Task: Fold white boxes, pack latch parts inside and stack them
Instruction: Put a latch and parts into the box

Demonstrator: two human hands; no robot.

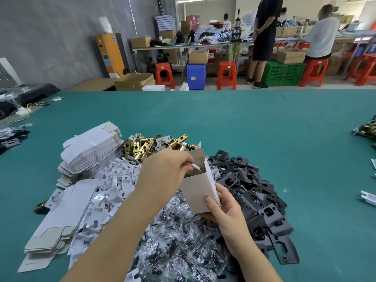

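We held a folded white box (200, 193) up over the piles, near the middle of the green table (264, 123). Our right hand (225, 215) gripped its near lower end, thumb pressed on the grey face, fingers curled under. Our left hand (162, 171) sat at the open top, fingertips pinched together on a small white piece (195, 166) going into the mouth — we could not tell exactly what part it was.

Step in hand, as we judged it: loading the box. To do it well we needed the box kept steady and mouth-up, top flap (197, 154) left clear of the opening, and the piece slid down along the wall, not dropped, so the card did not buckle. The grip on the base had to stay firm or the bottom could pop open.

Box contents: mostly hidden — only a dark interior and the white piece at the rim showed.

Supplies lay loose, not in bins. Flat box blanks (91, 151) were stacked far left, more blanks (57, 226) near left. White plastic parts (116, 184) sat between them and our arm, brass latch bodies (146, 146) just beyond the box, black plates (250, 186) right, bagged parts (179, 241) under our arms. No finished stack was visible.
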